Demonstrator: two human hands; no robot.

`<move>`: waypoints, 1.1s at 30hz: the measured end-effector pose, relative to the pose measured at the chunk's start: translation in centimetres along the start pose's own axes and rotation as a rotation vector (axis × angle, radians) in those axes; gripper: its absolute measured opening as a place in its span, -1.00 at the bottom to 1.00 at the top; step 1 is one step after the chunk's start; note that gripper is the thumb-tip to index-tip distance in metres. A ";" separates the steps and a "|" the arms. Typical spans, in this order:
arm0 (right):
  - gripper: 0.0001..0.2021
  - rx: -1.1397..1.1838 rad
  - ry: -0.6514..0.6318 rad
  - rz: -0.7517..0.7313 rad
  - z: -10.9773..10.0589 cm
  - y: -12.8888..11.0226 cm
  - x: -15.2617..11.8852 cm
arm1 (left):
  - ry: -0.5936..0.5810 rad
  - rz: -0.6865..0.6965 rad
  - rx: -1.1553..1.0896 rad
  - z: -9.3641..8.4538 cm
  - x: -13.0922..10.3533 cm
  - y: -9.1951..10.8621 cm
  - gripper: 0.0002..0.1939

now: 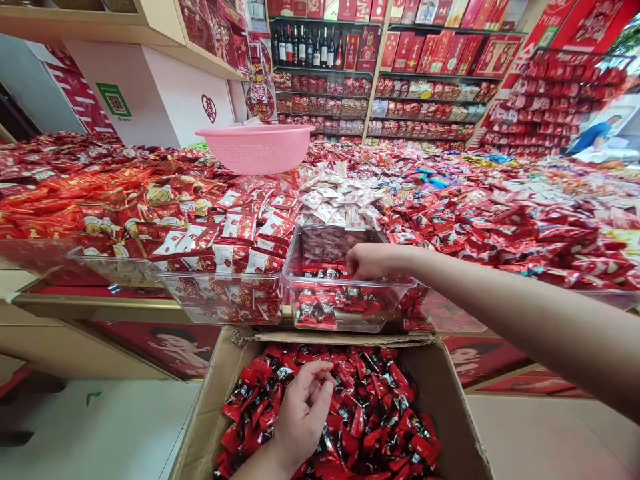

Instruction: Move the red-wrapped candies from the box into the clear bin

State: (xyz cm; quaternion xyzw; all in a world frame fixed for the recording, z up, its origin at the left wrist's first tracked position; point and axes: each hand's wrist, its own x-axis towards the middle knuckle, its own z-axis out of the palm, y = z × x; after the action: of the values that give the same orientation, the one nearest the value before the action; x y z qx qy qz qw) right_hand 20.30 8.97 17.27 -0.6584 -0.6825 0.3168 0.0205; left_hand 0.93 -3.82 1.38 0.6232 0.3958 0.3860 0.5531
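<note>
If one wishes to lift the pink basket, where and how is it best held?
The pink basket is probably best held by its rim, at the left and right ends, coming from both sides. The rim flares wider than the rounded body and stands above the wrapped sweets in front, so its edge should offer a hold.

On my feed I see a gold-edged display counter (100, 309) carrying clear plastic bins (350, 285) side by side, filled with wrapped packets (240, 227), and pale tiled floor (125, 420) below.
</note>
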 end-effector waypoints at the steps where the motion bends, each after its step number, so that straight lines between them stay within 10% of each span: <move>1: -0.88 0.024 -0.075 0.041 0.6 0.1 0.7 | 0.007 0.010 0.007 0.0 0.0 -0.1 -0.79; 10: -0.81 0.384 -0.286 0.226 2.7 0.8 1.8 | 0.012 0.024 0.064 0.0 0.2 -0.8 -0.81; 33: -0.79 -0.250 -0.332 -0.117 2.3 0.6 2.0 | -0.004 0.050 0.173 -0.1 0.3 -1.1 -0.85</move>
State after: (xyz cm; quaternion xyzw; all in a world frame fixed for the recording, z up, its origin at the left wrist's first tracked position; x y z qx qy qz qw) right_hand 19.50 9.79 14.38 -0.5540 -0.7474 0.3319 -0.1558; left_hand 0.85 -3.38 0.32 0.6790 0.4109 0.3628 0.4883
